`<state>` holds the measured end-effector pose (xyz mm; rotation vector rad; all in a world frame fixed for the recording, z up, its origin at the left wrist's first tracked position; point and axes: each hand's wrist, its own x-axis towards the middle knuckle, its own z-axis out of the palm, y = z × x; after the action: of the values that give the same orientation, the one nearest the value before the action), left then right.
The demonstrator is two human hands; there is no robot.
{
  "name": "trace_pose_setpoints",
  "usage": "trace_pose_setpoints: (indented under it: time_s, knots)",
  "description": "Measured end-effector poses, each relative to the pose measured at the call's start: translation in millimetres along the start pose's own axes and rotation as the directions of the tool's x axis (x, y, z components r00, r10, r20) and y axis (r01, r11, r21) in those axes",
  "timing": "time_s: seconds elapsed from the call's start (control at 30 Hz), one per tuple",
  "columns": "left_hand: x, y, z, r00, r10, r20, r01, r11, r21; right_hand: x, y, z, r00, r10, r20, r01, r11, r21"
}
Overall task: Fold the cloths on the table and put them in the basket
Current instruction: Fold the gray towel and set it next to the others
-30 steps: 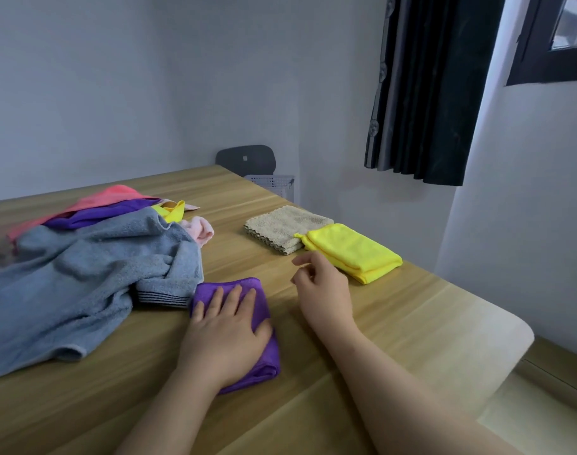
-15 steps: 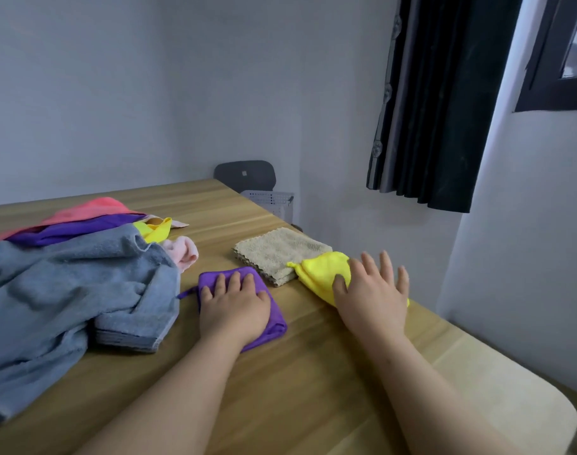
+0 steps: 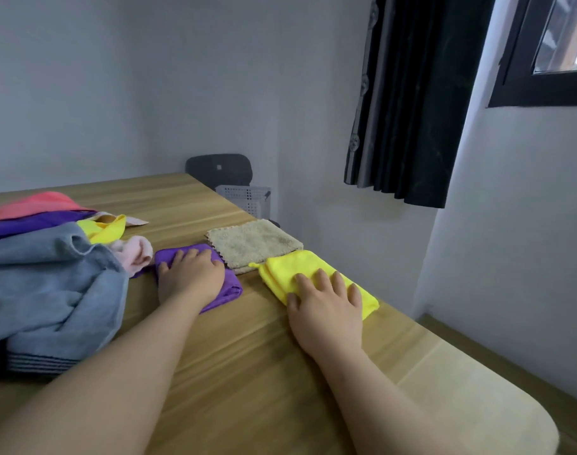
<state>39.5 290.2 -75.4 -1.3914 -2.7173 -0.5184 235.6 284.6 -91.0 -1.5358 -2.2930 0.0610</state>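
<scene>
My left hand [image 3: 190, 277] lies flat on a folded purple cloth [image 3: 229, 289] in the middle of the wooden table [image 3: 247, 362]. My right hand [image 3: 326, 298] rests with spread fingers on a folded yellow cloth [image 3: 290, 266] near the table's right edge. Behind both lies a folded beige cloth [image 3: 252, 241], touching the purple and the yellow one. At the left is a pile of unfolded cloths: a big grey-blue towel [image 3: 50, 290], a pink cloth [image 3: 134, 252], a yellow cloth [image 3: 105, 226], a purple one [image 3: 27, 226] and a coral one [image 3: 34, 203]. A white perforated basket [image 3: 246, 200] stands beyond the table's far right corner.
A dark chair back [image 3: 219, 169] stands behind the basket. A black curtain [image 3: 415, 100] and a window frame [image 3: 539, 60] are on the right wall. The table's right edge drops off close beside the yellow cloth.
My left hand has slid the purple cloth away from me, up to the beige cloth. My right hand moved from the bare table onto the yellow cloth and settled flat on it.
</scene>
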Motion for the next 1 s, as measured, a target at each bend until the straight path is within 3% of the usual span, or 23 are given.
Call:
trace_pose_setpoints:
  time_s: [0.07, 0.13, 0.23, 0.33, 0.47, 0.53, 0.6, 0.67, 0.77, 0.83, 1.0]
  knots:
    - [-4.8, 2.0, -0.4, 0.989, -0.013, -0.146, -0.016, 0.981, -0.192, -0.5, 2.5, -1.7, 1.0, 0.003, -0.019, -0.003, 1.0, 0.003]
    - [-13.9, 2.3, 0.0, 0.924, -0.014, -0.382, -0.123, 0.935, -0.332, -1.4, 2.8, -4.1, 0.999, 0.012, -0.05, -0.011, 1.0, 0.013]
    - [-27.1, -7.7, -0.3, 0.802, 0.069, -0.594, -0.325, 0.884, -0.335, -9.1, -5.4, -2.3, 0.983, -0.002, -0.184, 0.009, 0.999, 0.036]
    - [-52.5, -22.9, -9.2, 0.811, 0.139, -0.568, -0.366, 0.878, -0.307, -20.8, -22.1, -1.9, 0.938, -0.08, -0.336, 0.105, 0.993, 0.057]
    - [-94.3, -55.3, -26.9, 0.789, 0.27, -0.552, -0.383, 0.918, -0.099, -41.6, -48.7, -3.3, 0.913, -0.257, -0.316, 0.294, 0.953, 0.076]
    - [-108.9, -83.0, -33.4, 0.829, 0.299, -0.472, -0.302, 0.951, 0.072, -48.7, -60.3, -0.2, 0.915, -0.286, -0.284, 0.321, 0.943, 0.086]
    - [-123.5, -109.0, -42.6, 0.914, 0.185, -0.36, -0.128, 0.976, 0.177, -57.9, -73.3, 1.3, 0.913, -0.318, -0.256, 0.354, 0.929, 0.108]
    - [-137.0, -128.5, -53.3, 0.982, -0.039, -0.186, 0.082, 0.97, 0.227, -68.7, -83.3, 1.3, 0.918, -0.341, -0.2, 0.367, 0.924, 0.106]
    - [-143.9, -144.0, -63.1, 0.954, -0.29, 0.079, 0.27, 0.942, 0.198, -72.8, -83.7, 2.5, 0.932, -0.323, -0.164, 0.341, 0.935, 0.095]
    - [-147.7, -143.8, -65.5, 0.956, -0.275, 0.106, 0.246, 0.943, 0.224, -73.4, -81.9, 0.1, 0.943, -0.315, -0.109, 0.327, 0.937, 0.119]
    - [-162.0, -133.4, -76.4, 0.989, -0.148, 0.005, 0.142, 0.959, 0.244, -78.1, -85.0, -7.0, 0.946, -0.319, -0.05, 0.323, 0.934, 0.152]
